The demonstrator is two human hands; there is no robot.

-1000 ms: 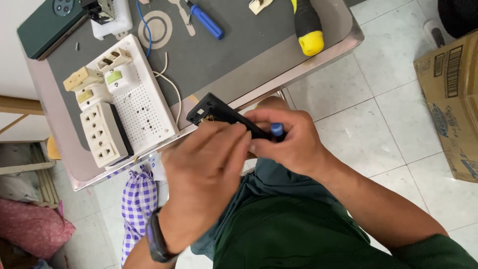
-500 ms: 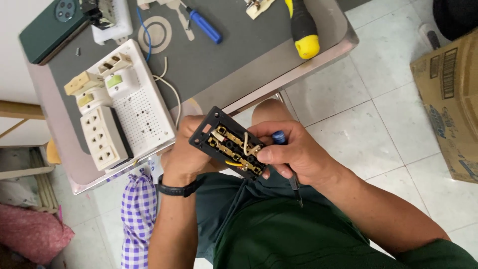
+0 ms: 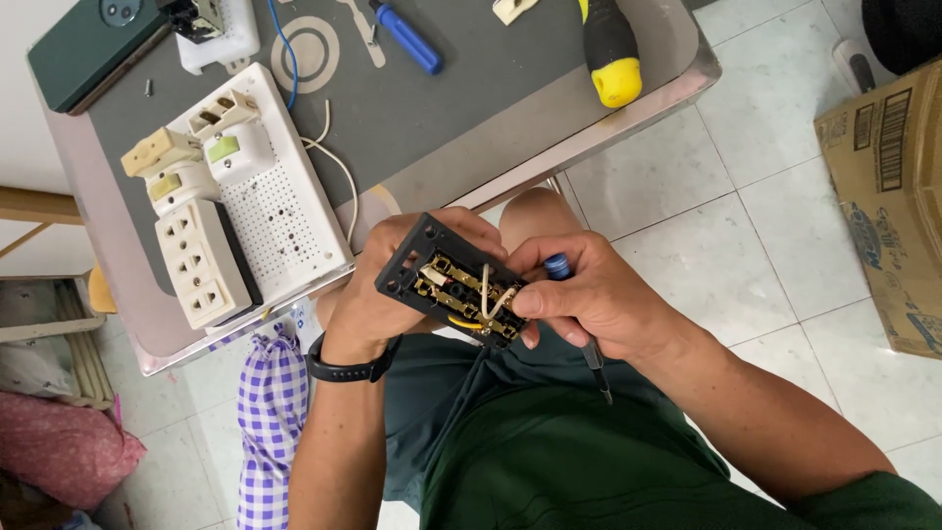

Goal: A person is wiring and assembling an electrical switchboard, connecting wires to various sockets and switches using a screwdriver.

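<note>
Below the grey tabletop (image 3: 471,118), the left hand (image 3: 378,294) grips a black plastic socket body with brass contacts (image 3: 451,285); the right hand (image 3: 599,299) pinches its cream wire (image 3: 488,294), fingers closed around a blue-tipped screwdriver (image 3: 579,314).

A grey tabletop (image 3: 471,108) with a shiny metal rim is sitting over a pale tiled floor (image 3: 746,265). A white perforated board (image 3: 265,186) carrying cream sockets and switches is lying at its near left corner, with a thin white wire (image 3: 339,167) trailing beside it. A dark green phone (image 3: 88,44) is resting at the far left corner. A blue-handled screwdriver (image 3: 407,39) and a black and yellow handle (image 3: 610,49) are lying along the far side. A brown cardboard box (image 3: 888,186) is standing on the floor at the right.
</note>
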